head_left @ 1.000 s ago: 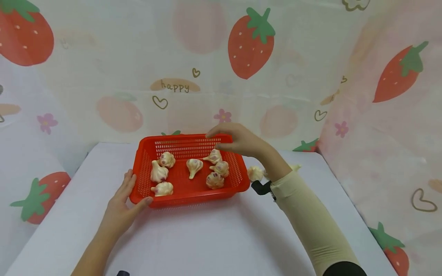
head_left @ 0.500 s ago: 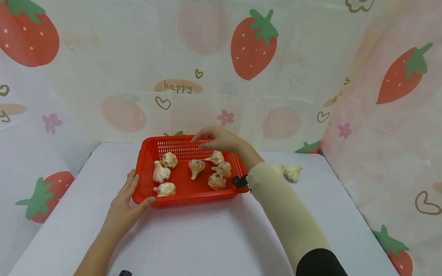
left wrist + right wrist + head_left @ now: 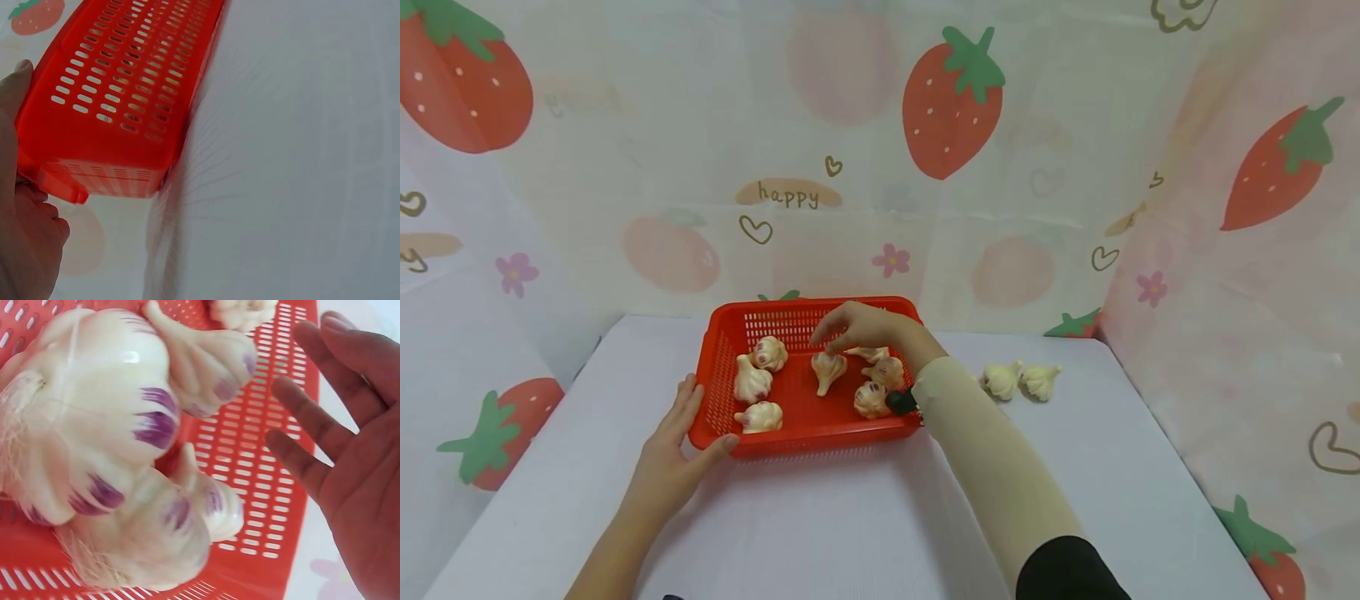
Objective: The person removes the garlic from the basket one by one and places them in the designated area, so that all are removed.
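Observation:
A red plastic basket (image 3: 827, 439) with slotted walls stands on the white table, holding several garlic bulbs with purple marks. My left hand (image 3: 662, 462) grips its left end, thumb at the front corner and fingers along the side. The left wrist view shows that hand (image 3: 28, 231) against the basket's rim and end lip. Over the middle garlic bulb (image 3: 828, 372), my right hand (image 3: 872, 327) hovers with fingers loosely bent downward. Seen from the right wrist, the right hand (image 3: 359, 437) has spread fingers with nothing between them; garlic bulbs (image 3: 94, 406) lie beside it.
Two paler garlic bulbs, one left (image 3: 1001, 381) and one right (image 3: 1040, 382), lie on the table (image 3: 820, 525) to the right of the basket. A strawberry-print curtain (image 3: 700, 108) hangs behind the table and along its sides.
My right hand has moved left and down from the basket's back right corner to above the middle bulb. The left hand stays on the basket. Both pale bulbs at right are now uncovered.

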A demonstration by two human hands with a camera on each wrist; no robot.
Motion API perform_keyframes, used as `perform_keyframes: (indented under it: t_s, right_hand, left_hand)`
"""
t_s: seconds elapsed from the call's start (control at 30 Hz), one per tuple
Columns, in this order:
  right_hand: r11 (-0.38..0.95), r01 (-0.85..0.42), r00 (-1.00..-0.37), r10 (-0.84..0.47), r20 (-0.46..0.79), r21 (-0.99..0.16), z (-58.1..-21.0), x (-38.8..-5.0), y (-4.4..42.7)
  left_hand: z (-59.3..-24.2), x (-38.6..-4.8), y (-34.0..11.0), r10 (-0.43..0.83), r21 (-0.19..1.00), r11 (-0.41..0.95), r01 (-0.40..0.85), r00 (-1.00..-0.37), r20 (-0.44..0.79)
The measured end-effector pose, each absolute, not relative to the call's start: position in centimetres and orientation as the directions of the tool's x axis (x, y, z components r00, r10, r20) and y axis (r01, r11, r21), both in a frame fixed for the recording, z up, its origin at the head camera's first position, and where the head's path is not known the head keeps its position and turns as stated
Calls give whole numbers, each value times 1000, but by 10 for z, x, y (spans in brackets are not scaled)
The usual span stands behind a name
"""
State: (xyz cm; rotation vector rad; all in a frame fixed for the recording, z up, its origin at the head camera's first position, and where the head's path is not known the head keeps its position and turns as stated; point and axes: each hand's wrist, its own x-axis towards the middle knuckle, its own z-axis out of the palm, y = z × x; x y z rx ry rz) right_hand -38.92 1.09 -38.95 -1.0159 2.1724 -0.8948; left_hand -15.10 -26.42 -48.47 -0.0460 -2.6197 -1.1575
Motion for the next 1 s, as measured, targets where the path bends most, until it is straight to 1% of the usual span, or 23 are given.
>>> perform_keyframes:
  t_s: [0.13,0.23,0.43,0.6,0.73,0.8,0.87,1.0]
  right_hand:
    - [508,-394,-506,-815,-280,-766,-402,-391,9]
    - [513,-384,-486,-819,-305,-768,-408,-392,8]
    - [531,-343,-507,-799,-323,-775,-414,-392,6]
    - [551,-391,-532,-789,-308,-737,-414,-391,5]
    - [567,-454,-543,-788,-291,-687,-415,-391,3]
    - [577,-463,-551,-782,-291,-673,-416,-391,3]
    - [595,-420,-570,-760,-311,-685,-417,-390,3]
    - [625,-268,-616,-696,-368,-733,-419,-386,5]
  left_hand:
    - [-485,-150,-264,-82,723,678,134,-963,255]
    - [-485,-149,-264,-81,723,677,137,-963,258]
    - [-486,-150,-264,-75,718,678,159,-956,283]
    - [-484,-150,-264,-78,715,682,155,-956,283]
    - [-483,-149,-263,-80,712,685,154,-956,284]
    - [-483,-149,-263,-80,713,684,154,-956,283]
    - [-483,-149,-263,-80,712,685,155,-955,284]
    - [-483,-149,-263,-81,714,684,150,-957,279]
